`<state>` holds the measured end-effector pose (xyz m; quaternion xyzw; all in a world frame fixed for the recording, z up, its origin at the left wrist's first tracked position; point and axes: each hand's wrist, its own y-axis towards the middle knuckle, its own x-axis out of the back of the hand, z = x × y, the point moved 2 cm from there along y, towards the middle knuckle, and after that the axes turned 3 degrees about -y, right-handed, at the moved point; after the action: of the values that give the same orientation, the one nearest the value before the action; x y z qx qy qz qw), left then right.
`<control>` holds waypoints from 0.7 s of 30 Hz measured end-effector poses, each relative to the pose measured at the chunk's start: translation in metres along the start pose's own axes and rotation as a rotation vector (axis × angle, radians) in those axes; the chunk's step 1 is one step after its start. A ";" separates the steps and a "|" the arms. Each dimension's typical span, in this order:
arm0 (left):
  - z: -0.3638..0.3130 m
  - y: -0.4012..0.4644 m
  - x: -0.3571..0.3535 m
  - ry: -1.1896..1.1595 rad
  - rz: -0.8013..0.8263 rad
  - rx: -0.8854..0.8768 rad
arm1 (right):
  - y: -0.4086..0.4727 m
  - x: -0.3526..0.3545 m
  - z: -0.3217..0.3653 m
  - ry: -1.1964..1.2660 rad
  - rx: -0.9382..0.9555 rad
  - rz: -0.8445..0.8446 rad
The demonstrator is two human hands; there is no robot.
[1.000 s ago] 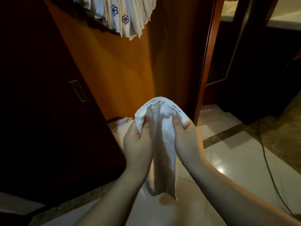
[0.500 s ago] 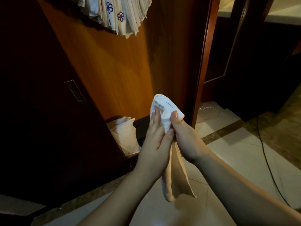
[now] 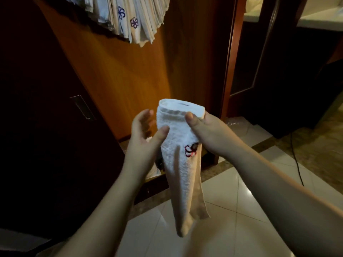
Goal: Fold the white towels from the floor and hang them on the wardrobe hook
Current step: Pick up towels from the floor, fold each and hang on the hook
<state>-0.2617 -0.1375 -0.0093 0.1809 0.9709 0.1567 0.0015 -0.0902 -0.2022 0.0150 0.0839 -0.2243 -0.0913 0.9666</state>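
Between both hands, white towel (image 3: 182, 164) hangs folded narrow, embroidered flower showing.

Both forearms were bare, with no sleeves reaching the wrists. The left hand (image 3: 143, 134) and right hand (image 3: 207, 134) wore no gloves or visible rings.

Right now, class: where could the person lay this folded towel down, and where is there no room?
Free: the pale floor tiles below the right hand, bordered by the marble strip and the black cable. Crowded: the hanging towels up top, and the wardrobe foot behind the left hand, where more cloth lies. The towel hangs from the right hand.
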 end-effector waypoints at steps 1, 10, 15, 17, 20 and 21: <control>-0.001 0.008 0.001 -0.057 0.087 0.085 | 0.004 0.002 0.006 -0.014 0.036 0.049; -0.010 0.036 -0.005 -0.254 0.398 0.263 | 0.029 0.028 0.032 -0.017 0.198 0.129; -0.029 0.045 -0.021 -0.281 0.416 0.250 | 0.040 0.039 0.020 0.384 0.148 -0.011; -0.035 0.050 -0.027 -0.241 0.415 0.280 | 0.044 0.039 0.012 0.515 0.117 -0.012; -0.041 0.056 -0.033 -0.200 0.406 0.346 | 0.049 0.038 0.000 0.686 0.087 -0.008; -0.042 0.057 -0.034 -0.195 0.397 0.362 | 0.051 0.038 -0.005 0.758 0.052 0.009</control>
<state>-0.2123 -0.1114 0.0464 0.3788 0.9241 -0.0400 0.0318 -0.0475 -0.1605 0.0367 0.1350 0.1466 -0.0437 0.9790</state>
